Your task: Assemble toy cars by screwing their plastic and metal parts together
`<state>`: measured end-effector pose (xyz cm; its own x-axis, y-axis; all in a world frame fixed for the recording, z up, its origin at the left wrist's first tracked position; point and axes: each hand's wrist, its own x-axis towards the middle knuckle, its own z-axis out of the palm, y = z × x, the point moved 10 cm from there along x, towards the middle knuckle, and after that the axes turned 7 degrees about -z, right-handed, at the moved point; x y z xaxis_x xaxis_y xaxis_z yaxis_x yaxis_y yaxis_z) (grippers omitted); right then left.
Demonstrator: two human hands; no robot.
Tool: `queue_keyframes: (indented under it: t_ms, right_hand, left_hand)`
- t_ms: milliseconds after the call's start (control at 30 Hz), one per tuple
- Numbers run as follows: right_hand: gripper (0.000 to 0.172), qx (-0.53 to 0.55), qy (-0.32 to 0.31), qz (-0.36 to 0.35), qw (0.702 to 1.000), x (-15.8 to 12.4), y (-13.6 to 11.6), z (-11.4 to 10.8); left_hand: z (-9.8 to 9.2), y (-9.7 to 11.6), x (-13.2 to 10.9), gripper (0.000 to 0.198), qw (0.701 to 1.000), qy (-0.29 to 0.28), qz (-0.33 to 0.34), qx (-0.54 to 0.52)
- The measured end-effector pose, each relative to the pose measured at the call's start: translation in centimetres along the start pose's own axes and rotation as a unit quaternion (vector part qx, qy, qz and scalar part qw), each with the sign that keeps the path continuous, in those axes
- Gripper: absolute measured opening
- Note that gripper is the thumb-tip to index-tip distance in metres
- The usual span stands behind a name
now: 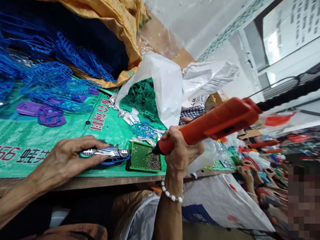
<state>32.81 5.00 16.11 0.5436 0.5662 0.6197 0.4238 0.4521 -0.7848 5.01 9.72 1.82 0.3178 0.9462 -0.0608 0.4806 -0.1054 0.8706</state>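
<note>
A small toy car with a silver, black and blue body is pinched between the thumb and fingers of my left hand, just above the green table cover. My right hand is wrapped around an orange electric screwdriver. Its dark tip points down-left over a green tray, which has a grid of holes and many small screws gathered at its right side. The car's right end is close to the tray's left edge.
Purple parts and blue plastic frames lie at the left, by an orange sack. Behind the tray, a white bag holds green parts. A co-worker's hands are at the right.
</note>
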Motion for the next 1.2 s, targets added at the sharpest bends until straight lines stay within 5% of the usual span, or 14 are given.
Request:
queue_keyframes:
  t_ms: [267, 833, 1200]
  right_hand:
    - [0.047, -0.016, -0.011, 0.013, 1.0, -1.5, 0.4, -0.5]
    - [0.041, -0.13, -0.011, -0.012, 0.991, -2.3, 1.2, -1.0]
    - [0.041, -0.007, -0.021, 0.021, 1.0, -1.7, 1.2, 0.1]
  left_hand:
    - [-0.7, 0.1, 0.1, 0.043, 0.998, 0.039, 0.038, 0.016]
    - [-0.8, 0.5, 0.2, 0.037, 1.0, 0.028, 0.013, -0.003]
    - [-0.6, 0.8, 0.0, 0.031, 0.998, 0.025, 0.059, -0.002]
